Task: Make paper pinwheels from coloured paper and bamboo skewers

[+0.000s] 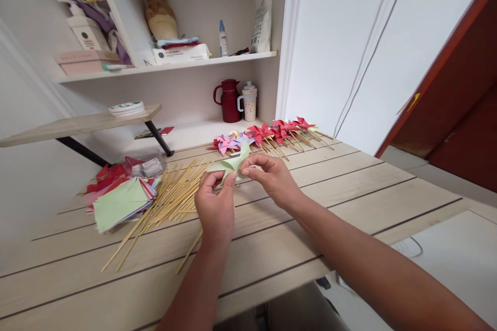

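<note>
Pinwheel (225,165) of pale green paper is held above the middle of the table (351,173), its edges caught in the nearly closed fingers of two hands: the left hand (216,207) pinches the near left side, the right hand (275,178) the right side. Sticks (178,191) lie fanned to the left, beside stacked paper (118,204) topped by a green sheet. Red and purple pinwheels (264,134) line the far side, before a red jug (230,103) and a cup (250,103).
</note>
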Demonstrator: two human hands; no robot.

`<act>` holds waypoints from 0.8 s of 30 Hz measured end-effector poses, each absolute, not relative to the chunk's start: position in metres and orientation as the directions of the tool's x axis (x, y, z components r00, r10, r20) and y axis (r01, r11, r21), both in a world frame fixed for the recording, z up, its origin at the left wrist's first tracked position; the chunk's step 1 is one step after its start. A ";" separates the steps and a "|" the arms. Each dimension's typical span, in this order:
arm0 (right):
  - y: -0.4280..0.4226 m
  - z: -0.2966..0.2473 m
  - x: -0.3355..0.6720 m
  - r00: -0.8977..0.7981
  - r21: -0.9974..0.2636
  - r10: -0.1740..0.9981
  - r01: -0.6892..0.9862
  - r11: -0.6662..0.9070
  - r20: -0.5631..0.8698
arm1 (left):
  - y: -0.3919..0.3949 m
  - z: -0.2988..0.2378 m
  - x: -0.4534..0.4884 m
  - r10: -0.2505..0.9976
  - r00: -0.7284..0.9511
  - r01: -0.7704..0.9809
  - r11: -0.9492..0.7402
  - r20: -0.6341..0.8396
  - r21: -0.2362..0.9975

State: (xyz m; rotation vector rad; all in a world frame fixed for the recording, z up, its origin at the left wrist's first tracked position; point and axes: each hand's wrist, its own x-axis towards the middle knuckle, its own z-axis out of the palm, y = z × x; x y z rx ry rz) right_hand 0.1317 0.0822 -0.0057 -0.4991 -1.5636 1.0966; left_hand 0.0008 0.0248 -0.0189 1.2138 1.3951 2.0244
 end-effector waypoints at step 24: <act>0.085 -0.008 0.132 -0.341 -0.884 0.821 -0.269 0.382 0.458 | 0.028 -0.025 -0.001 0.679 -0.552 0.195 -0.459 0.484 0.867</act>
